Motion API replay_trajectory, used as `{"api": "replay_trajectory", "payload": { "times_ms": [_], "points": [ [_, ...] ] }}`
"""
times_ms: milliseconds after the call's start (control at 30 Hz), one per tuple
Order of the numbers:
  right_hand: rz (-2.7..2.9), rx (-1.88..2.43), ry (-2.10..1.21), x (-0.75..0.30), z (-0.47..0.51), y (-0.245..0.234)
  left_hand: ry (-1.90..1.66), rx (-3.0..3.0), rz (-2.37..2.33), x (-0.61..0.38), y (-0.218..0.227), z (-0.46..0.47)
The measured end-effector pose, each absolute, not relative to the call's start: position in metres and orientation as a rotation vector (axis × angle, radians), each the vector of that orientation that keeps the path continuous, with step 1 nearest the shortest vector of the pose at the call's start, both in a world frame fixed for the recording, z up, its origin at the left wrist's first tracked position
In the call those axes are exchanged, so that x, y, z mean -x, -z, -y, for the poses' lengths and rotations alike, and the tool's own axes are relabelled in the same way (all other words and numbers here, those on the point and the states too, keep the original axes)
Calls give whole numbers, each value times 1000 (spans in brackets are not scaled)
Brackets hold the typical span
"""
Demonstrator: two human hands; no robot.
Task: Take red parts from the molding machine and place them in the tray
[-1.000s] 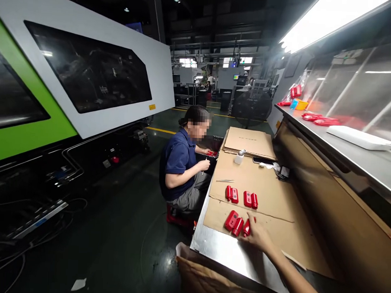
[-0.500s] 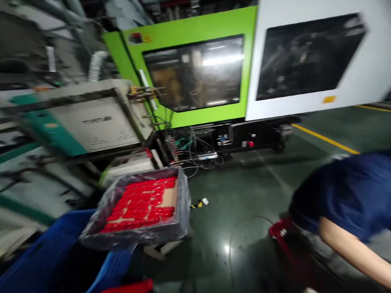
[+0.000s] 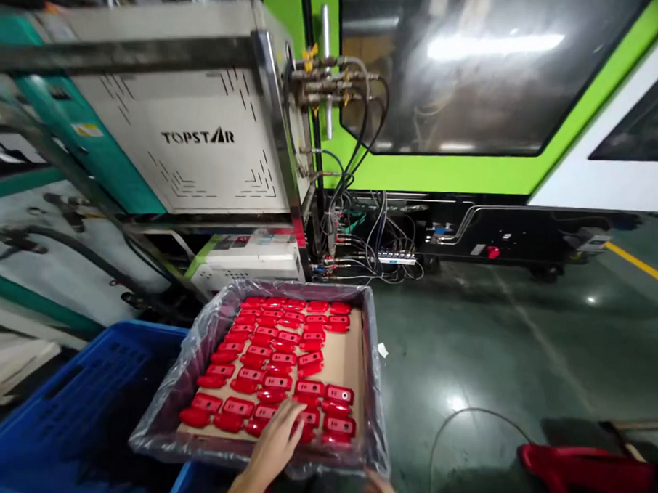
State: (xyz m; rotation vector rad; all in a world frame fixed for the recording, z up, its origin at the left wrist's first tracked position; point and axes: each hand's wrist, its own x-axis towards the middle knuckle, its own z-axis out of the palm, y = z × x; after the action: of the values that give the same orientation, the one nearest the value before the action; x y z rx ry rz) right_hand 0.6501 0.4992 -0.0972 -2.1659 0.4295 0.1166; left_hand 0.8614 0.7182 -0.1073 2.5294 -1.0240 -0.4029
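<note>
My left hand (image 3: pixel 277 437) reaches over the near side of a lined box (image 3: pixel 377 394), its fingers spread and lying on or just above the red moulded plastic parts (image 3: pixel 276 382). The parts lie in rows on a brown cardboard sheet (image 3: pixel 338 359); each has a flat top with small dark marks and a hole. Whether the fingertips press on one part cannot be made out. My right hand (image 3: pixel 382 491) is low at the box's near right corner, smeared by motion and cut off by the frame edge, so its fingers do not show clearly.
A blue plastic crate (image 3: pixel 77 381) stands left of and under the box. Behind are a white TOPSTAR cabinet (image 3: pixel 203 135), a green machine with a window (image 3: pixel 446 175), and loose hoses and cables (image 3: pixel 362 241). A red object (image 3: pixel 586 468) and a thin cable lie at right.
The view has moved closer to the box and machine. The co-worker in blue at right is out of view. Both my hands now show at the box.
</note>
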Motion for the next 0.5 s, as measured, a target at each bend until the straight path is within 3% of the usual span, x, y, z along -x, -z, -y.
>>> {"api": "replay_trajectory", "payload": {
  "times_ms": [200,333,500],
  "points": [
    [-503,2323,-467,-823,-478,165,727,-2565,1387,-929,163,-678],
    [-586,2429,-680,-848,-474,186,762,-2538,1473,-934,195,-679],
    [-662,2427,-706,-845,-482,184,747,-2479,1536,-951,203,-674]
  ]
}}
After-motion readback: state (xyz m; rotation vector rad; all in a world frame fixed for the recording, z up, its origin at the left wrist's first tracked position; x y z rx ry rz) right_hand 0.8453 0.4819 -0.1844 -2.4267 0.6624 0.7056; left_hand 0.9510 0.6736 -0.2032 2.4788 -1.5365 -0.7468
